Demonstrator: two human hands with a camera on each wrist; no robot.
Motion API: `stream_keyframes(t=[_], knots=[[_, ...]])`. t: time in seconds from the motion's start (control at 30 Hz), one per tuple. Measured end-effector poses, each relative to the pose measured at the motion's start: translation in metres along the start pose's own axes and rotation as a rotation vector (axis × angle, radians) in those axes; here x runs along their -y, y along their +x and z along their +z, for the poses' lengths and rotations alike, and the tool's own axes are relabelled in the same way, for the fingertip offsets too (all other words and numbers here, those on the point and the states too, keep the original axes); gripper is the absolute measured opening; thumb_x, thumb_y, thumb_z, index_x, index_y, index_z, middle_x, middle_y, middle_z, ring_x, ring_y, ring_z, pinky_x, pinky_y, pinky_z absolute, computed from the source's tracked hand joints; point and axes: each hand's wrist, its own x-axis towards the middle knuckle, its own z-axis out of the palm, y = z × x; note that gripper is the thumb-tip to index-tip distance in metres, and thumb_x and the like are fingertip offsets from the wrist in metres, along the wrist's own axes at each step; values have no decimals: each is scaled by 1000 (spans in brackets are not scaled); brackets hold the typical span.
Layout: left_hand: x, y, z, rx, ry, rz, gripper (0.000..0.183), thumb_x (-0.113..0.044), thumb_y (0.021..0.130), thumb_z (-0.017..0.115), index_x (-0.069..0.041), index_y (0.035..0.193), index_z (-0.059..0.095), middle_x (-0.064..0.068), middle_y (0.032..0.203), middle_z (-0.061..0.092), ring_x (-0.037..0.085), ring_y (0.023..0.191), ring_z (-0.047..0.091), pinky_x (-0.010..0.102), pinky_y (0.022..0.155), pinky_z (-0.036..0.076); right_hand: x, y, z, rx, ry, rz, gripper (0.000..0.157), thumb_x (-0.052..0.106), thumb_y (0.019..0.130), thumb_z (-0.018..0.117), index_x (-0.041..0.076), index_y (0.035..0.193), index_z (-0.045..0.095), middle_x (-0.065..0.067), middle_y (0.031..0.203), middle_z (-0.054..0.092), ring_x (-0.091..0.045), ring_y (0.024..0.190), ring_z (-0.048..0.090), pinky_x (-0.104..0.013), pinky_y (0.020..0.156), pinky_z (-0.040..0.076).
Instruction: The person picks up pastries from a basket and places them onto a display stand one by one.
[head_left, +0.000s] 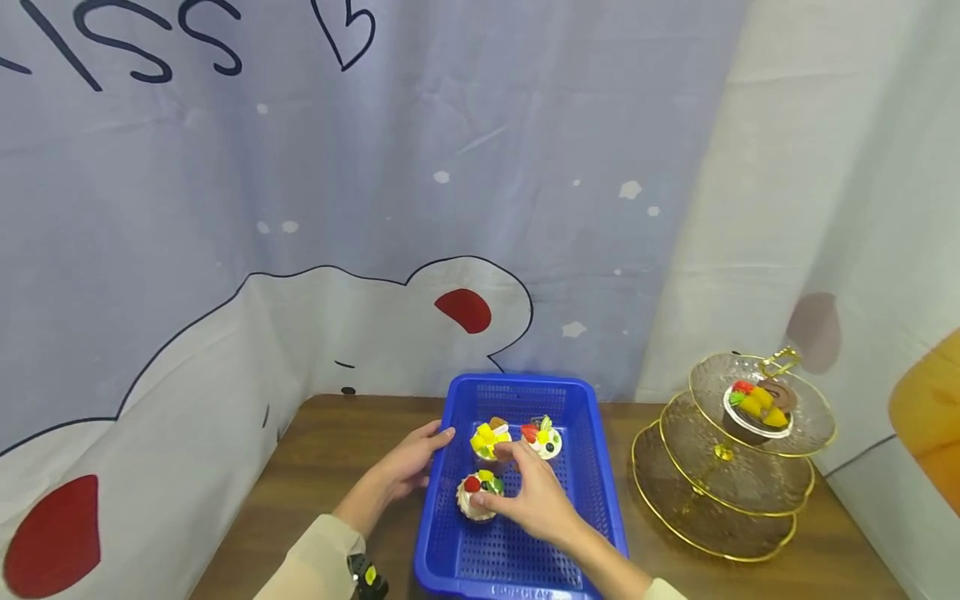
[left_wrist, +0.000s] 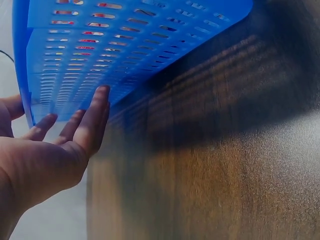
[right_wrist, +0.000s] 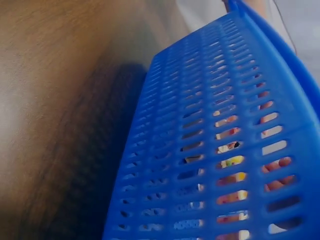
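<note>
Blue plastic slats made up the basket [head_left: 525,550], its near end closest on the wooden tabletop [head_left: 345,442]. Toward its left side sat the raspberry-topped cream cupcake [head_left: 467,497], nearest of 3 inside. The 2 hands worked differently: the right hand [head_left: 536,492] reached over the basket, thumb overlapping that cupcake and fingers spread away from it; whether the thumb touched could not be told. The left hand [head_left: 411,458] gripped the basket's left wall, thumb over the rim, fingers outside.

The step in hand looked to be taking hold of 1 cupcake. The next move seemed to call for closing thumb and fingers low around its case, clear of the fruit, then a straight lift while the left hand steadied the basket.

Just beyond lay the mango-topped cupcake [head_left: 487,437], with the strawberry-topped cupcake [head_left: 550,442] to its right. Well apart on the right, a 3-tier gold-rimmed glass stand [head_left: 720,483] bore 1 chocolate fruit cupcake [head_left: 753,408] on its top plate.
</note>
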Motion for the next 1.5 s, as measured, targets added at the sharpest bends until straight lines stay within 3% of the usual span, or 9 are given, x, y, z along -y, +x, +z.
stream_keyframes(t=[0.5,0.77,1.1,1.5], knots=[[2,2,-1,21,-11,-3,66,-41,112,52,-7,164,32,29,143,61,45,122,67,52,88,63,-7,2,8,39,-133,-13,71,40,82,93,1,132,61,-15,128,69,-32,117,66,-56,102,53],[-2,6,6,26,-38,6,67,-41,112,54,-6,164,31,29,139,63,43,119,69,51,86,63,-10,2,4,72,-200,31,78,45,77,95,0,132,62,-13,129,67,-32,120,64,-56,103,52],[4,0,-3,-20,-24,-9,67,-41,111,56,-7,164,32,27,139,64,42,118,70,51,85,64,-12,1,19,135,-210,56,80,46,79,94,3,136,59,-13,132,65,-32,123,63,-56,105,51],[6,3,1,-31,-28,-7,69,-44,109,58,-8,164,35,27,138,65,41,116,70,50,83,64,-16,-1,24,144,-305,46,78,27,78,96,-2,139,57,-13,134,64,-32,124,62,-54,108,50]])
